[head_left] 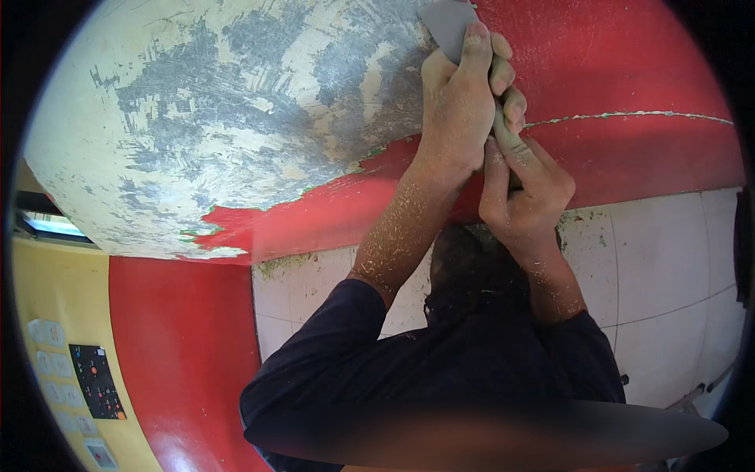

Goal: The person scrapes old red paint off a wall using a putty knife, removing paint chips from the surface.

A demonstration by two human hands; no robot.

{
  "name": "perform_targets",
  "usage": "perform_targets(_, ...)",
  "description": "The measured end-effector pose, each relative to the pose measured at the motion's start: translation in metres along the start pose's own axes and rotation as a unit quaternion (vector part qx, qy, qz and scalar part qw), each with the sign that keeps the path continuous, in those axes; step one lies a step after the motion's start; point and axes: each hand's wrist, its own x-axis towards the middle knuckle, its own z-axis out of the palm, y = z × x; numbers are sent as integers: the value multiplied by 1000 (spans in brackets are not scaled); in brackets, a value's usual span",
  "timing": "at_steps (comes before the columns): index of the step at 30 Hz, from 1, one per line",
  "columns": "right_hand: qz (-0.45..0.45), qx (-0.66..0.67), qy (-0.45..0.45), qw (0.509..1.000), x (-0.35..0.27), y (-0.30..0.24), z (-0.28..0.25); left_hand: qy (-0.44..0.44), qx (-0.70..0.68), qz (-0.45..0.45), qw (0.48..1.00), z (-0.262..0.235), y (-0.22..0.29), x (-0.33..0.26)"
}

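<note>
A grey flat-bladed scraper (446,28) lies against the wall at the top of the view. My left hand (460,110) is closed around it, thumb pressed along the blade. Just below, my right hand (531,185) has its fingers pinched at the lower end of the grip; the handle is mostly hidden by both hands. Left of the blade, the wall shows a large bare patch (236,102) of cream and grey with ragged edges. Red paint (613,55) covers the wall to the right, crossed by a thin chipped line. Pale flakes speckle both forearms.
White floor tiles (661,259) run along the wall's foot, with paint crumbs (287,263) scattered near it. At the left stands another wall, red (185,338) below and yellow above, bearing a black poster (97,381) and several papers. A window (55,226) shows at the far left.
</note>
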Motion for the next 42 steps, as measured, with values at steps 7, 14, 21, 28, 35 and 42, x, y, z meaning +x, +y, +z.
perform_targets(7,-36,21,-1,999,17,-4,1,1,-1,69,998,6,20,8)
perform_targets(14,-14,2,-46,999,4,-4,-13,31,-29,-8,999,4,2,-5)
perform_targets(21,29,28,-42,998,-6,-7,-17,38,-69,-88,993,4,-3,-9)
perform_targets(28,1,1,-35,999,-6,-4,-15,16,-23,-23,999,4,-9,-8)
perform_targets(35,-7,-1,-37,999,-4,-3,-18,25,-39,-46,998,11,-2,-7)
perform_targets(42,-44,9,-26,999,25,-7,-11,7,-1,42,999,13,21,11)
